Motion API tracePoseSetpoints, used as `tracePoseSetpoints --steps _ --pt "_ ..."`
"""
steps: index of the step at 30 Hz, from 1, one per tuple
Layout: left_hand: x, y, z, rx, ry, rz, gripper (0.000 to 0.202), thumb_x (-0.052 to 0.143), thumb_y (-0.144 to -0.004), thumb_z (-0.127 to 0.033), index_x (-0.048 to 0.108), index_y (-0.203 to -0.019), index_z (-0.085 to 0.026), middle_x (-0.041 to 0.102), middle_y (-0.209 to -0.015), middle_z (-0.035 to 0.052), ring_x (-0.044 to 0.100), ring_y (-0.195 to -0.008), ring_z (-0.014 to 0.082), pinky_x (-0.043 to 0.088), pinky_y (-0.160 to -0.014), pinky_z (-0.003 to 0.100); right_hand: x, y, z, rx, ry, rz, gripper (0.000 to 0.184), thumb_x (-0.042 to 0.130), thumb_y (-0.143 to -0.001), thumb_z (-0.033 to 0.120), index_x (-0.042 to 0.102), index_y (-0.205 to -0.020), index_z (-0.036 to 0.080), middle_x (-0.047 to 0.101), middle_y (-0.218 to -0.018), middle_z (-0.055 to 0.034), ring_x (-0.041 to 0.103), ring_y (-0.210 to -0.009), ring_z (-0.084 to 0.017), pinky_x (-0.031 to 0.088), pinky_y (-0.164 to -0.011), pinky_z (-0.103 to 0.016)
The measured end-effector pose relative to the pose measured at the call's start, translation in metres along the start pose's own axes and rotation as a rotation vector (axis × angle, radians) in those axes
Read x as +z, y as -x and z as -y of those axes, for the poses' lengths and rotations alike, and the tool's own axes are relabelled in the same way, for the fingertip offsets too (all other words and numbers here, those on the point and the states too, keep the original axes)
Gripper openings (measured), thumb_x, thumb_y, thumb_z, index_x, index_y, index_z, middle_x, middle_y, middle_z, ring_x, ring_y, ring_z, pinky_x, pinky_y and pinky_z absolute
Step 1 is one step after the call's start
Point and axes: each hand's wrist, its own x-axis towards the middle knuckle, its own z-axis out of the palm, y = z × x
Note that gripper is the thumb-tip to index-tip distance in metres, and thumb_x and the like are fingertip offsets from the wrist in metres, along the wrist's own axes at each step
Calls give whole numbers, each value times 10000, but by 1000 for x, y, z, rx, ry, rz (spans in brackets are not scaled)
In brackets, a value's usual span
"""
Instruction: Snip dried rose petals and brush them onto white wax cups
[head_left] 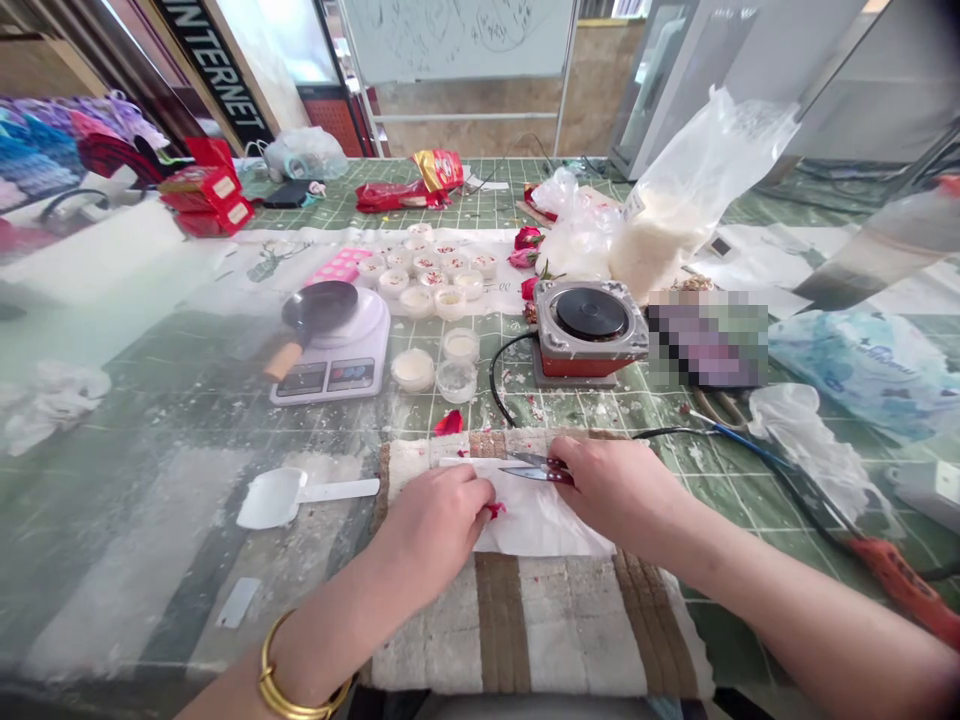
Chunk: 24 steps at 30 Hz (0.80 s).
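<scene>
My right hand (611,487) grips small scissors (531,467) with red handles, blades pointing left and slightly apart. My left hand (439,520) pinches a small red petal piece (495,510) against a white tissue (536,520). The tissue lies on a beige and brown striped cloth (525,620) at the table's near edge. Blades and petal piece are a few centimetres apart. A gold bangle circles my left wrist.
Behind the cloth are a white kitchen scale (337,360) with a small black pan (319,308), a hot plate (591,325) with black cord, several small wax-filled cups (435,275), a white scoop (281,495), a loose red petal (450,423), a bag of white granules (675,220) and red roses (527,245).
</scene>
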Motion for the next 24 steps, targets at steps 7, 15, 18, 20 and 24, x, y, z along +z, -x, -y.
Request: tracePoseSetpoints --steps 7,15,18,20,24 --pt "7 11 -3 107 -265 -90 248 360 -861 -92 584 -772 -147 593 -781 83 544 -760 230 437 -696 397 2 -6 1 -3 -7 -40 99 441 -822 185 532 -783 199 656 -720 -22 613 -624 -170 251 -482 -258" --pt "-32 9 6 -151 474 -51 140 469 -839 -292 562 -816 -190 580 -717 -5 520 -633 130 390 -562 256 -8 -1 2 -39 -391 -90 213 342 -914 288 522 -994 209 648 -744 -8 600 -678 -147 354 -573 -238" --pt "-48 4 5 -166 853 10 123 518 -813 -300 537 -817 -179 573 -722 -20 514 -613 100 398 -568 235 -6 -5 5 -72 -629 -34 261 324 -925 323 549 -896 194 594 -637 14 536 -570 -116 363 -552 -229" --pt "-52 -2 2 -123 1076 76 90 541 -796 -251 524 -811 -164 590 -779 -9 514 -616 83 404 -585 230 -2 -9 6 -69 -689 8 246 360 -910 297 567 -847 179 571 -603 17 508 -537 -107 367 -535 -225" --pt "-46 -14 -3 -75 1269 172 75 565 -780 -212 532 -798 -147 583 -760 -5 492 -585 67 364 -550 221 -3 -3 3 -59 -830 -175 235 406 -905 333 581 -948 182 602 -725 -1 528 -627 -108 411 -580 -219"
